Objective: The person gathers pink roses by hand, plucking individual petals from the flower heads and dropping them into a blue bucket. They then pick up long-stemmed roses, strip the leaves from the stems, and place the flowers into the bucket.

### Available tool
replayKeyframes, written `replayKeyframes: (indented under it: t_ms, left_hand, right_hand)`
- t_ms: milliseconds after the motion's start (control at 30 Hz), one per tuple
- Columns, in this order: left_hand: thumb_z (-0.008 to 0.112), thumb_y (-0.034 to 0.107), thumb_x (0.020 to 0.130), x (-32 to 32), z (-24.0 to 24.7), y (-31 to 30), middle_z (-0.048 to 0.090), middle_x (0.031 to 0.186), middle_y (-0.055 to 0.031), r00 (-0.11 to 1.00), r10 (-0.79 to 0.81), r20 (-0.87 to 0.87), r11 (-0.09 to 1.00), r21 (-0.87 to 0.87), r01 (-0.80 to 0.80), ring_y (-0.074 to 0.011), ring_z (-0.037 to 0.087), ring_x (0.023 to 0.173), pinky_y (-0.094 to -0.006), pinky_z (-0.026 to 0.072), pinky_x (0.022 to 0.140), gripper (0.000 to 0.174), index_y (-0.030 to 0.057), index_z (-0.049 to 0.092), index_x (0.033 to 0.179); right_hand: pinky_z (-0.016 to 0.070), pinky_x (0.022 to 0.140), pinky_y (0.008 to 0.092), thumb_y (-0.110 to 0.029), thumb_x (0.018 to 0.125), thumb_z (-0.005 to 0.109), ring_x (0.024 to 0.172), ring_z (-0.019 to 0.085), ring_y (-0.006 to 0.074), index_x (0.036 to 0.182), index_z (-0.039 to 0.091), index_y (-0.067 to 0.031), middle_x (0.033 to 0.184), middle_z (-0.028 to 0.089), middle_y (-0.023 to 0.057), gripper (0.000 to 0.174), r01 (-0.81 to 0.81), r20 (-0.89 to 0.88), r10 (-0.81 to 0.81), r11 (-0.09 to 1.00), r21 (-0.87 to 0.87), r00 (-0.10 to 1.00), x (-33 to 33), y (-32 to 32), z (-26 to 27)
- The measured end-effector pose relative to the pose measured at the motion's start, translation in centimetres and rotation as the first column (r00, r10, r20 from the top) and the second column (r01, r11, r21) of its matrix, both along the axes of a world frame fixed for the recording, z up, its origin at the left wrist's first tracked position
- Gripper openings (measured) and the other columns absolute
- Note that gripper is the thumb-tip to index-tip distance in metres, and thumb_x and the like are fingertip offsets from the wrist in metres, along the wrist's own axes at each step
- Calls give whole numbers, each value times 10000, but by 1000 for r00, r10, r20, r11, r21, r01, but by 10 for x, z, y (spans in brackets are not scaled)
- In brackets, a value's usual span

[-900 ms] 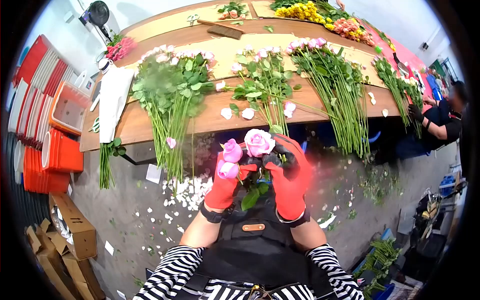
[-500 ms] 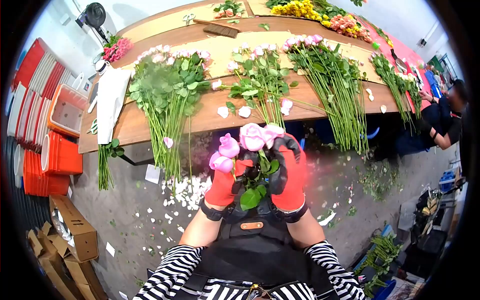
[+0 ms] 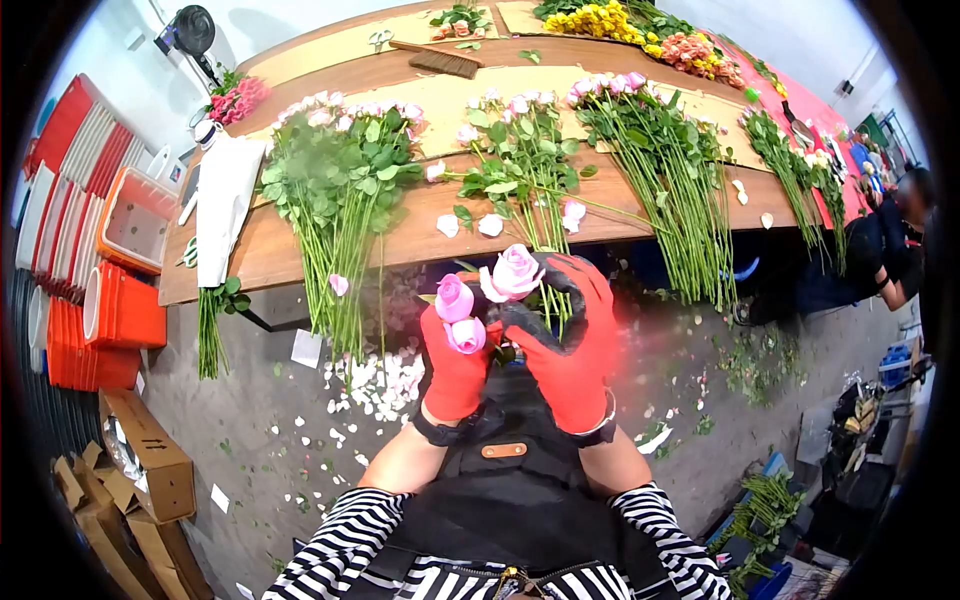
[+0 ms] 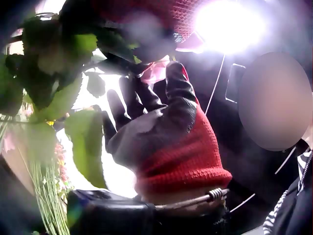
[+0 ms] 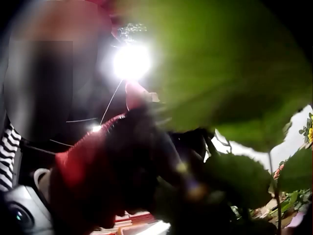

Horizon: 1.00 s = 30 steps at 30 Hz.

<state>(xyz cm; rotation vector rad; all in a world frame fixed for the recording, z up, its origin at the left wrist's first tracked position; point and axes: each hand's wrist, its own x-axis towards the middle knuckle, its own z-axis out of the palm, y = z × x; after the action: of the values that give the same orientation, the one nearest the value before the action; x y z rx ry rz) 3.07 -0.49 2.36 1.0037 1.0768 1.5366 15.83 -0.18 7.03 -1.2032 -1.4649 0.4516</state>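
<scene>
In the head view, both hands wear red gloves with black palms and meet in front of the apron. My left hand (image 3: 455, 370) grips the stems of pink roses; one bloom (image 3: 454, 297) stands above another bloom (image 3: 465, 336) at its fingers. A larger, paler pink rose (image 3: 513, 273) sits between the hands. Against its right side and base, the curled fingers and thumb of my right hand (image 3: 572, 335) pinch it. The left wrist view has the left glove (image 4: 161, 127) with a pink petal (image 4: 155, 72) by its fingertips. Large green leaves (image 5: 225, 68) cover much of the right wrist view.
Bunches of long-stemmed roses (image 3: 345, 200) lie along the wooden table (image 3: 420, 240), stems over its front edge. A brush (image 3: 445, 63) and a white wrapped bundle (image 3: 228, 205) lie there too. Petals (image 3: 390, 385) litter the floor. Red-orange crates (image 3: 125, 305) stand left; another person (image 3: 890, 240) is at right.
The right hand drew back from the large rose with a pink petal at its fingers, then returned to the bloom. Both hands turned, and the leaves below them are now mostly hidden.
</scene>
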Motion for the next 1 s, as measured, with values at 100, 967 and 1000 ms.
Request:
replayKeyframes:
  t_ms: [100,967,1000]
  left_hand:
    - [669,-63,784,-2,-39,1,544,1232,-131,942,109,-319,968,251,-27,-192,564,1079,-297,492,835,602,12,374,1304]
    - [556,6,839,-7,-2,5,593,839,-40,977,-42,210,994,-93,63,-138,607,702,-353,572,783,447,-6,457,1275]
    - [556,0,833,-4,-2,4,614,857,-50,970,-30,241,994,-99,55,-140,615,707,-345,570,774,449,-11,467,1272]
  right_hand:
    - [409,976,406,-93,606,826,1092,545,325,1121,616,-27,1159,595,135,560,20,-99,-19,1000,13,995,-4,2,-11]
    - [414,976,348,16,768,657,1081,564,255,1157,613,2,1126,618,136,392,-115,-255,93,991,-71,962,11,15,-14]
    - [413,972,339,5,771,664,1078,563,242,1150,620,-5,1127,605,138,381,-130,-201,110,988,-88,973,8,10,-6]
